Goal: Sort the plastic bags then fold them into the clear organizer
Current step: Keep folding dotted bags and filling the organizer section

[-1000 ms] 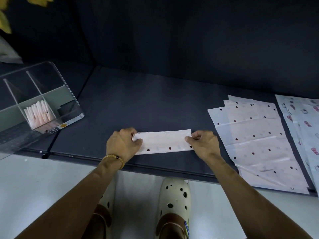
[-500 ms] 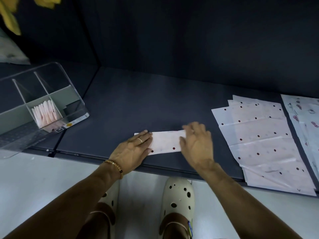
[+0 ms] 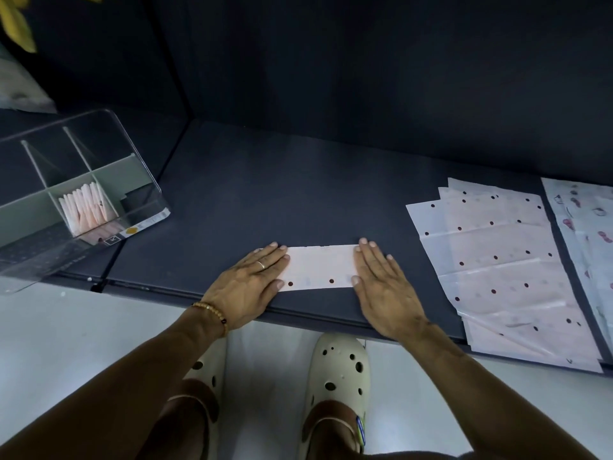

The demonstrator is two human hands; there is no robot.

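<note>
The left hand and right hand, a second earlier pinching the ends of the folded bag, now lay flat with straight fingers, pressing it onto the table near its front edge. The crease looked set; more bags waited at right, the organizer at left.

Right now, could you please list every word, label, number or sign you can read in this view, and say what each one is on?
No text can be read as words here.
Label strip on the clear organizer, at its front corner: a yellow dot and a small boxed mark show, but the print is too blurred to read.
Blue tag on the right shoe: too small to read.
Folded bag and the bag stacks: printed dots and pictures only, no lettering.
</note>
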